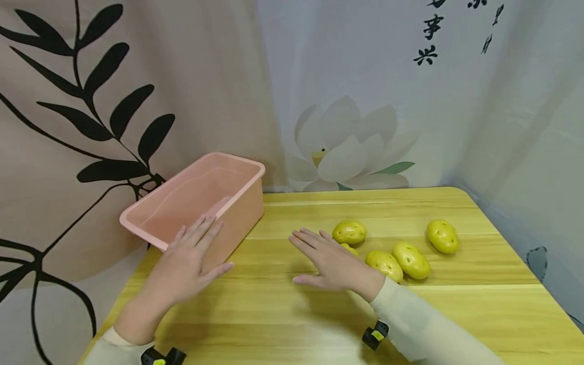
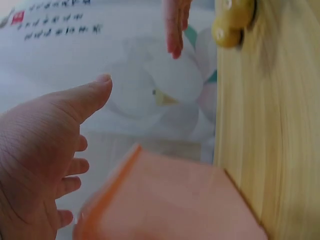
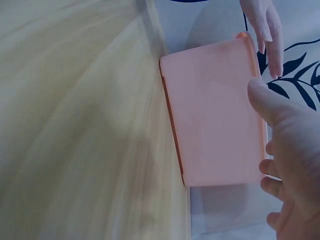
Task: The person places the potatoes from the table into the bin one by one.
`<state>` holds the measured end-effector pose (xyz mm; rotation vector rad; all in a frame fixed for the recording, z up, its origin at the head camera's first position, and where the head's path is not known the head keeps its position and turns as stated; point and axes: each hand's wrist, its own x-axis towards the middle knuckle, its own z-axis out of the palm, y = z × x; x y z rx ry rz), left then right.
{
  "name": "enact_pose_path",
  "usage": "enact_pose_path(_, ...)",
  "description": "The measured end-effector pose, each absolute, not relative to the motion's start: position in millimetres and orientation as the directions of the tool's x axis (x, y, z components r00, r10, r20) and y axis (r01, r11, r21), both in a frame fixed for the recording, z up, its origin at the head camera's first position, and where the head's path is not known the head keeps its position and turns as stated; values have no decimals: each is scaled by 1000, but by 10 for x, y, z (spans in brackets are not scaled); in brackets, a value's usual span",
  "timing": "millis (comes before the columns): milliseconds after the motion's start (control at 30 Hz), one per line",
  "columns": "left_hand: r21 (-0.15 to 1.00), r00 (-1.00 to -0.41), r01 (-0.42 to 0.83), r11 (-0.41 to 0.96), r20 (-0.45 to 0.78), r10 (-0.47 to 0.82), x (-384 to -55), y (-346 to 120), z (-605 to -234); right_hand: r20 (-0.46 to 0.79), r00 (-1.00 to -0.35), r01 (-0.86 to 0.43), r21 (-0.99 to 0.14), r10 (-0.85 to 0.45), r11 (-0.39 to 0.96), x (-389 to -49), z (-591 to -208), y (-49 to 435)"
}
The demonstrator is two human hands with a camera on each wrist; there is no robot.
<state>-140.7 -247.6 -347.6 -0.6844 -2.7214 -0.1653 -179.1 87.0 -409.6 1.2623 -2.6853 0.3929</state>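
Note:
A pink plastic bin (image 1: 246, 213) sits at the left back of the table, its open top facing up. My left hand (image 1: 184, 263) is over the bin's near side, fingers straight and thumb spread. Whether it touches the rim, I cannot tell. My right hand (image 1: 330, 261) hovers above the middle of the table with fingers extended, holding nothing. Just right of it lie several yellow potatoes, among them one at the back (image 1: 349, 232), a pair side by side with one farther right (image 1: 411, 260), and one apart at the right (image 1: 442, 236). Another is partly hidden behind the right hand.
The wooden table (image 1: 292, 324) has a rounded back right corner. Behind it hangs a curtain (image 1: 219, 76) printed with dark leaves, a pale lotus and black characters. Each wrist carries a small black camera, such as the right one (image 1: 375, 334).

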Motion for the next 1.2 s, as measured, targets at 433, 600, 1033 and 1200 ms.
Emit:
enact_pose_path(433,47,-866,380,924,370,337,-1550,-2785,-3637,226,-628,-777,-135,-745,614,-2063,-4104,150)
enact_pose_path(600,61,-879,363,930,355,319,-1563,-2859,-3633,292,-602,-796,-135,-744,591,-2087,-4048,-105)
enact_pose_path(1033,89,-880,376,922,346,325,-1648,-3141,-3668,352,-556,-809,-23,-753,587,-2356,-3785,-609)
enact_pose_path(1200,100,-865,405,909,362,346,-1670,-3241,-3670,295,-573,-804,-21,-765,594,-2441,-3733,-698)
